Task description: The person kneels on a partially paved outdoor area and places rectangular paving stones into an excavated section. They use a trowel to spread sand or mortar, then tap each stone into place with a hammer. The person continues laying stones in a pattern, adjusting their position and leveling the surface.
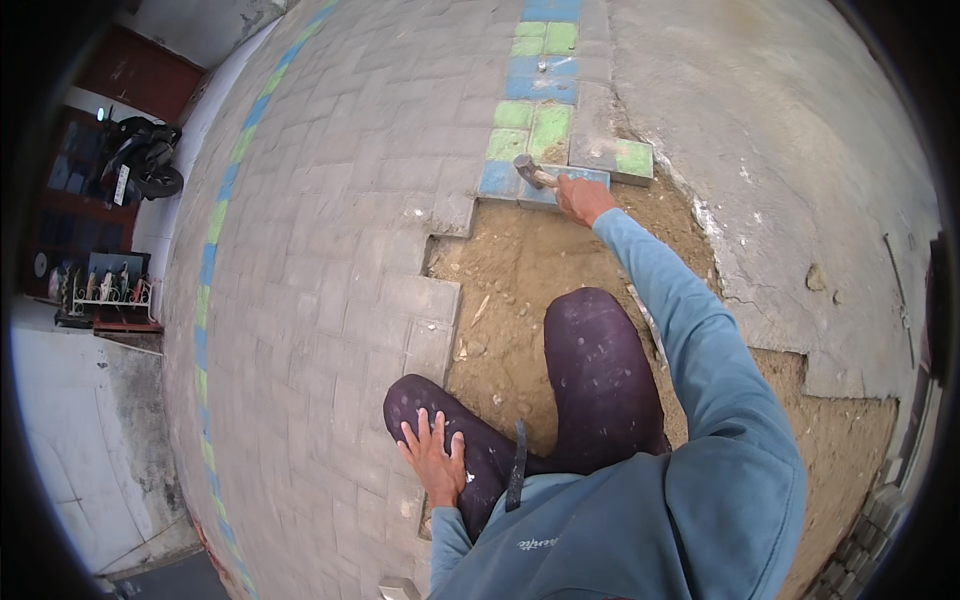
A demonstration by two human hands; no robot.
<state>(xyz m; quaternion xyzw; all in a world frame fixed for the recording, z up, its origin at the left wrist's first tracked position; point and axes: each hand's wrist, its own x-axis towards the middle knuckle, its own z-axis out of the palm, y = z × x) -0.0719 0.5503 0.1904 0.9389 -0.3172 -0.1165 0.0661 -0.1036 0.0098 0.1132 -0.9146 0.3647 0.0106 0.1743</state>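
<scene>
Grey block paving (340,230) is seen curving away under the fisheye, with a bare sandy bed (520,290) cut into it where blocks are missing; rough concrete (800,150) is seen on the far side of the sand bed from the paving; a strip of green and blue blocks (535,100) is seen running off from the sand bed's far edge. A hammer (535,174) is gripped in the right hand (582,198), fingers closed round the handle; its head is set on the blue block (548,186) at the far edge of the sand bed, just beside a loose green-topped block (630,160). The left hand (435,458) is laid flat and open on the left knee (420,410), holding nothing, at the near edge of the sand bed; a parked scooter (145,155) is glimpsed well beyond the paving.
</scene>
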